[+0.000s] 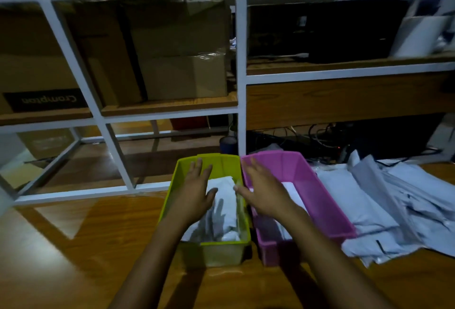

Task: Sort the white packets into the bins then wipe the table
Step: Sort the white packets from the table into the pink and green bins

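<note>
Both hands empty: fingers straight and spread, nothing pinched.

Left hand is palm-down over the far half of the green bin. Right hand is palm-down over the seam where the pink bin butts against green, thumb pointing at the left hand. Can't tell if either palm touches what's under it.

Under and just nearer than the left palm: crumpled white packets, heaped in green. Just right of the right hand: 1 flat packet on pink's floor; the wrist may hide more.

Read: flat open palms over the bins look like a drop just made or contents being patted down, not a pick.

The 2 bins touch side by side, long axis running away from the body. That gives each hand 1 bin with no crossing over.

Further right of the right hand, just beside pink's outer wall: the unsorted pile, loosely fanned on the table. It's on the right-hand side, so that hand likely feeds.

The pile is big, so sorting is far from done. Wipe not started, no cloth in view.

Beyond the fingertips: white rack with cardboard boxes. Not in play.
</note>
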